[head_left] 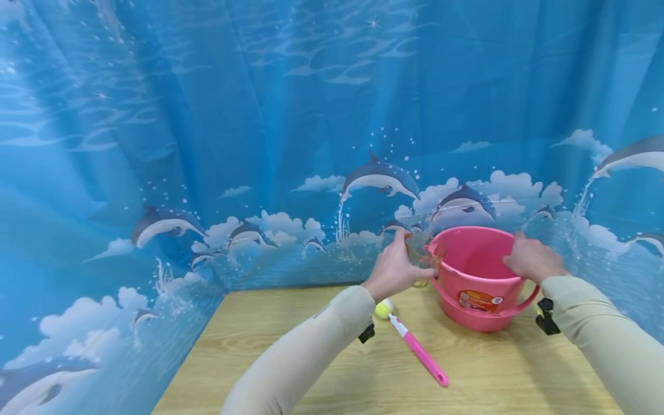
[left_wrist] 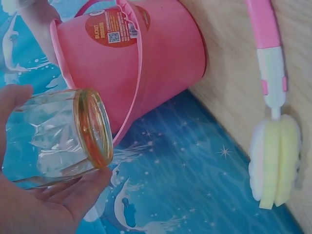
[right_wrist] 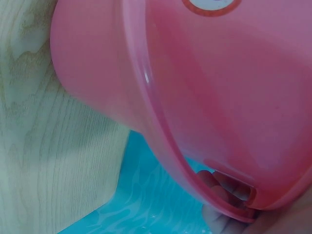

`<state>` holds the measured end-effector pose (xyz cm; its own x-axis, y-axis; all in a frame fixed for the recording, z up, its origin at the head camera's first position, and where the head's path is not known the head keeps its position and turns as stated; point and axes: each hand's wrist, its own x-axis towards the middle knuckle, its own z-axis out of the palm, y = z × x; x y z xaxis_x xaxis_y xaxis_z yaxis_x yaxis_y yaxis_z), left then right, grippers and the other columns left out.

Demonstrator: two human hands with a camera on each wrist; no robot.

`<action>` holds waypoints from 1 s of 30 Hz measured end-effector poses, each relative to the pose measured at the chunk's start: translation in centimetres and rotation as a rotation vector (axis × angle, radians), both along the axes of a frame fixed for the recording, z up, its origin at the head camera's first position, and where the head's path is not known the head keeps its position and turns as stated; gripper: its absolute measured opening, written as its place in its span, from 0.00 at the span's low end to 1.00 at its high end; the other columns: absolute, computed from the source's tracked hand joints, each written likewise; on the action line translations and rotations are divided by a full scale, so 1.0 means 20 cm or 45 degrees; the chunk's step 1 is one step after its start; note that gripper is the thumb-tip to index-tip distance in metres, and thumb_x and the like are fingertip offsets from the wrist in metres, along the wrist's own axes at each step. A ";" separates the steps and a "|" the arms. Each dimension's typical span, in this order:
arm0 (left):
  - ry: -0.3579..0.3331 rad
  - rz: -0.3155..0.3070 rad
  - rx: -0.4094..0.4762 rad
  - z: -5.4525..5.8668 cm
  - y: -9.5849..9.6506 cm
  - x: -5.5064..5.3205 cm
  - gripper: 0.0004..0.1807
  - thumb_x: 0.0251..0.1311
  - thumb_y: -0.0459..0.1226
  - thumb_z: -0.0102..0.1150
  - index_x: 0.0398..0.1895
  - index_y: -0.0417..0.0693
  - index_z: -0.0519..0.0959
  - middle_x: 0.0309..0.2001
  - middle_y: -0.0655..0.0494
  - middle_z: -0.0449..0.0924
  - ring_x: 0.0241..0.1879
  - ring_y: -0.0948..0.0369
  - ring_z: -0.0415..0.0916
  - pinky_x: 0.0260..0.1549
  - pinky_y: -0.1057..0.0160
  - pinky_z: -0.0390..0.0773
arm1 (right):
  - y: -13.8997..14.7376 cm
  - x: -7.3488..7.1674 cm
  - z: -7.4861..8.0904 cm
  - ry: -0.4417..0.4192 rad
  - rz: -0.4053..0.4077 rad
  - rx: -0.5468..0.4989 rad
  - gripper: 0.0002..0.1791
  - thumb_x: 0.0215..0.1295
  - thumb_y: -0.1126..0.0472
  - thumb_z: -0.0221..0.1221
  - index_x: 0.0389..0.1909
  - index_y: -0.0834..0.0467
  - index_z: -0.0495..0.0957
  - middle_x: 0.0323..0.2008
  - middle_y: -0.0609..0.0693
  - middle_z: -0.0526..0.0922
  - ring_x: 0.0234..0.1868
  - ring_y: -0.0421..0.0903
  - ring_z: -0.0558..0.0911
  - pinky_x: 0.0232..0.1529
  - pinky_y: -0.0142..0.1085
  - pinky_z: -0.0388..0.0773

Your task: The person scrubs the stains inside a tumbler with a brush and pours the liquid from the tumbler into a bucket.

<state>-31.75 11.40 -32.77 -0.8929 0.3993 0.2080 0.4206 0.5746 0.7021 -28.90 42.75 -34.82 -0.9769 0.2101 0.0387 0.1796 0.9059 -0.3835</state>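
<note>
In the head view, my left hand [head_left: 394, 266] holds a clear glass cup [left_wrist: 53, 139] with an amber-tinted rim. The left wrist view shows the thumb on one side of the glass and fingers on the other, its mouth turned toward the bucket. A pink bucket [head_left: 505, 302] is at the back right of the table, with a red-orange sticker on its front. My right hand [head_left: 536, 259] grips the bucket's rim on the right side. Its fingers [right_wrist: 222, 197] show through an opening near the handle joint in the right wrist view. The bucket handle [right_wrist: 153, 109] hangs down across the front.
A sponge bottle brush [head_left: 422, 357] with a pink and white handle lies on the wooden table [head_left: 290, 334]. Its yellow and white head [left_wrist: 275, 163] points toward the back. A blue dolphin-printed curtain [head_left: 290, 144] hangs behind and to the left of the table.
</note>
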 end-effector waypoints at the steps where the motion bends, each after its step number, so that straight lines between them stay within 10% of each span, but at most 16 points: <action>1: 0.003 0.002 -0.006 0.00 -0.02 0.01 0.50 0.44 0.55 0.79 0.70 0.65 0.60 0.52 0.62 0.77 0.43 0.64 0.76 0.35 0.61 0.82 | 0.00 0.00 0.00 0.000 -0.005 0.003 0.49 0.64 0.57 0.60 0.69 0.84 0.43 0.46 0.80 0.73 0.31 0.58 0.82 0.23 0.47 0.81; 30: -0.088 0.076 -0.046 -0.23 -0.46 0.14 0.55 0.39 0.51 0.82 0.71 0.52 0.62 0.58 0.53 0.75 0.52 0.59 0.76 0.48 0.55 0.81 | 0.00 0.02 0.01 -0.012 0.022 -0.003 0.45 0.65 0.57 0.58 0.67 0.84 0.46 0.42 0.78 0.75 0.31 0.59 0.81 0.22 0.45 0.80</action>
<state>-29.02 2.19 -37.29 -0.9271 0.3509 0.1317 0.3361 0.6230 0.7063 -28.55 42.69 -34.58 -0.9807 0.1933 0.0294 0.1675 0.9080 -0.3840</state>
